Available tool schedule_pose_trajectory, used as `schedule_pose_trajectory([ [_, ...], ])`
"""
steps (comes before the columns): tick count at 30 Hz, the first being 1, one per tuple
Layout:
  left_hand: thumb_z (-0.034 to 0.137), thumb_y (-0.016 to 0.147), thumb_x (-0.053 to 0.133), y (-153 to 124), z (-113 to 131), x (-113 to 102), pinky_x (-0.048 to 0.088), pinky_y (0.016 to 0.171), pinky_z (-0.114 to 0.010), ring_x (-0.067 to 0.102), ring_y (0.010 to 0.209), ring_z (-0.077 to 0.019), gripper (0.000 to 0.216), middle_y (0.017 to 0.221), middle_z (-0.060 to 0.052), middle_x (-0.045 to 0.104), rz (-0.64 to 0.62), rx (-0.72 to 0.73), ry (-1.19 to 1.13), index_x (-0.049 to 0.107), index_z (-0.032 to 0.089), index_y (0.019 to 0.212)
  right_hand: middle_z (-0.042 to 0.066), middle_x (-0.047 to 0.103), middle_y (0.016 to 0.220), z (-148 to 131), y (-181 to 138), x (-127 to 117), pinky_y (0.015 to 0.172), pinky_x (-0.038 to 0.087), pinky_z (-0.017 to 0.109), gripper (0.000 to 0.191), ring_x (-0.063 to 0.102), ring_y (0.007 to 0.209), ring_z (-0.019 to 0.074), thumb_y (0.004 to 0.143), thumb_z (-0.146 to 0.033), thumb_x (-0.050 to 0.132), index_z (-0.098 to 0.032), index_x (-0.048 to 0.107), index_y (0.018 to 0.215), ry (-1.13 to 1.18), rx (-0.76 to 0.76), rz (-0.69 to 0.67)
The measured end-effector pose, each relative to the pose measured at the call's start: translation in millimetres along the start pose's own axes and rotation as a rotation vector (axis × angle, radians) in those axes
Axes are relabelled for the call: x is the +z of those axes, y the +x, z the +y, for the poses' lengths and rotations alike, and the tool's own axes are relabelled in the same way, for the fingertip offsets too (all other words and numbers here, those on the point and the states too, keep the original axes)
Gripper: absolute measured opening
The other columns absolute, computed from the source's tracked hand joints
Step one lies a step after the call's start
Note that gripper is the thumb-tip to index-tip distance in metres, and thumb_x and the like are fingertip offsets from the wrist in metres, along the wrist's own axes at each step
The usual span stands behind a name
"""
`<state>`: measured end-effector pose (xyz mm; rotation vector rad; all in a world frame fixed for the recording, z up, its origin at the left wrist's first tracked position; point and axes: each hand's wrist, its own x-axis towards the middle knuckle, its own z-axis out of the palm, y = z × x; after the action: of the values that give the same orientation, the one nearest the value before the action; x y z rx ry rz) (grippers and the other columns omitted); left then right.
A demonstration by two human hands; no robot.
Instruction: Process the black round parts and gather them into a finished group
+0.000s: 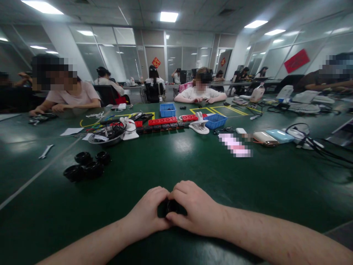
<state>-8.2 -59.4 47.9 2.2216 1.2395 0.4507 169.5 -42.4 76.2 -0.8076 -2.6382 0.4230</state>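
Both hands meet low in the middle of the head view, just above or on the green table (132, 158). Between them is a small black round part (171, 207), mostly hidden by fingers. My left hand (150, 208) is closed around its left side. From the right, my right hand (190, 206) curls its thumb and fingers around the same part. Farther left stand several glossy black round parts (93, 168) with open, ring-like tops, grouped close together.
A metal bowl (106, 139) with black cables stands behind the black parts, and a wrench (46, 151) lies at far left. Red power strips (162, 121), white clips (200, 125) and blue baskets (216, 120) line the middle. Power banks (266, 138) and cables lie right. People sit around.
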Motion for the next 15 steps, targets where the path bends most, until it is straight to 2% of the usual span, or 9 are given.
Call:
schedule_pose_trajectory([
  [3, 0.015, 0.064, 0.070, 2, -1, -6, 0.041, 0.077, -0.030, 0.054, 0.081, -0.0188, 0.026, 0.084, 0.001, 0.059, -0.070, 0.079, -0.023, 0.058, 0.017, 0.086, 0.007, 0.060, 0.088, 4, -1, -4, 0.077, 0.042, 0.031, 0.023, 0.054, 0.082, 0.0174, 0.074, -0.021, 0.060, -0.013, 0.060, 0.096, 0.096, -0.114, -0.049],
  [8, 0.022, 0.066, 0.076, 7, -7, -16, 0.039, 0.077, -0.025, 0.056, 0.082, -0.0158, 0.019, 0.083, 0.004, 0.060, -0.169, 0.198, -0.076, 0.060, 0.019, 0.077, 0.010, 0.062, 0.099, 9, -1, -12, 0.087, 0.040, 0.036, 0.030, 0.053, 0.095, 0.0193, 0.076, -0.010, 0.049, -0.011, 0.059, 0.104, 0.226, -0.319, -0.135],
  [12, 0.026, 0.068, 0.075, 8, -14, -15, 0.039, 0.075, -0.025, 0.055, 0.079, -0.0158, 0.017, 0.076, 0.004, 0.057, -0.183, 0.233, -0.085, 0.061, 0.019, 0.072, 0.007, 0.063, 0.102, 7, 1, -11, 0.092, 0.038, 0.036, 0.031, 0.050, 0.101, 0.0183, 0.075, -0.004, 0.043, -0.013, 0.061, 0.099, 0.288, -0.369, -0.171],
  [15, 0.025, 0.067, 0.075, 6, -16, -12, 0.038, 0.077, -0.027, 0.055, 0.081, -0.0174, 0.018, 0.078, 0.003, 0.056, -0.156, 0.242, -0.072, 0.061, 0.018, 0.074, 0.007, 0.063, 0.102, 6, 1, -8, 0.093, 0.037, 0.036, 0.030, 0.051, 0.100, 0.0180, 0.075, -0.005, 0.043, -0.013, 0.061, 0.097, 0.292, -0.384, -0.151],
])
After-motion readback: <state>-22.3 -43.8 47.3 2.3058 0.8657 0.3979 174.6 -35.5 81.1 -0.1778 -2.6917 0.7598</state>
